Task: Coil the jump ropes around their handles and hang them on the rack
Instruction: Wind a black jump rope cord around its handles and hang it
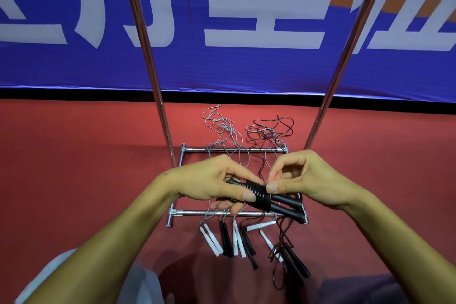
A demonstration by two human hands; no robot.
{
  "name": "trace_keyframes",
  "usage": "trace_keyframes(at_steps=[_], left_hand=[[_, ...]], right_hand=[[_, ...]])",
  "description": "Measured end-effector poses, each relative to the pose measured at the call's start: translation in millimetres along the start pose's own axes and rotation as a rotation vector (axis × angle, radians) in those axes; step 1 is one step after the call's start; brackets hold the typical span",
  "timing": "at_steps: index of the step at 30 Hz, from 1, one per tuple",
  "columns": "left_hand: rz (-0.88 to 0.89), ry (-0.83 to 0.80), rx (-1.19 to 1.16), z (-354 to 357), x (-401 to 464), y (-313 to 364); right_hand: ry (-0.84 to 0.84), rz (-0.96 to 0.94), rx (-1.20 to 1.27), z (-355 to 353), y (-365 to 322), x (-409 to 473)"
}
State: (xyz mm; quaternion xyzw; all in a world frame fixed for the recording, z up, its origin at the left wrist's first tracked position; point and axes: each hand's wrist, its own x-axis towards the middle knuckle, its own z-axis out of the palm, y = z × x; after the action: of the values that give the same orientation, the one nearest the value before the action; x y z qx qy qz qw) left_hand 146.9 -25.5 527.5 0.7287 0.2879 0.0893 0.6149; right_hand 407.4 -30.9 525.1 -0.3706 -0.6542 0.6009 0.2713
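Banner [222, 64] across the back, red floor [74, 155] below, metal rack [237, 149] standing between, its uprights rising out of view. Loose ropes [246, 131] tangled across the rack's base, spare handles [227, 239] fanned out on the floor nearer the body. Held above that base: black handle pair [278, 203], long axis running left to right and tilting down toward the right. Left hand [217, 182] gripping the left end, thumb over the coils [256, 195]. Right hand [308, 180] pinching thin cord at the coils' upper edge, nearer the free end. Wraps tight, neat, black, probably nearly finished.
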Motion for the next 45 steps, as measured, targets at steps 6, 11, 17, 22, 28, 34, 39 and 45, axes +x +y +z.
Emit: trace_keyframes(at_steps=[6, 11, 17, 22, 28, 34, 39, 45], left_hand=[[0.042, 0.029, -0.063, -5.5, -5.3, 4.4], [0.064, 0.031, -0.095, -1.1, -6.2, 7.2], [0.105, 0.151, -0.124, 0.4, -7.1, 10.9], [0.128, 0.184, -0.145, 2.0, -7.4, 8.4], [0.187, 0.375, -0.239, 0.0, -6.0, 7.5], [0.2, 0.627, -0.24, -4.3, 4.3, 0.0], [0.192, 0.625, -0.203, -0.3, 10.5, -1.8], [0.231, 0.674, -0.101, 8.7, 14.1, -5.1]], right_hand=[[0.012, 0.05, 0.183, -1.2, -2.7, -1.7], [-0.038, 0.145, 0.381, 2.1, -6.3, -3.6], [0.019, 0.224, 0.55, 5.9, 3.4, 2.8], [0.155, 0.358, 0.728, 22.1, -16.2, -4.1], [0.353, 0.117, 0.677, 34.9, -5.4, 9.9], [0.393, -0.124, 0.428, 38.6, 8.6, 15.5], [0.489, -0.132, 0.357, 45.9, 9.8, 16.4], [0.493, -0.019, 0.555, 54.9, 6.7, 17.4]])
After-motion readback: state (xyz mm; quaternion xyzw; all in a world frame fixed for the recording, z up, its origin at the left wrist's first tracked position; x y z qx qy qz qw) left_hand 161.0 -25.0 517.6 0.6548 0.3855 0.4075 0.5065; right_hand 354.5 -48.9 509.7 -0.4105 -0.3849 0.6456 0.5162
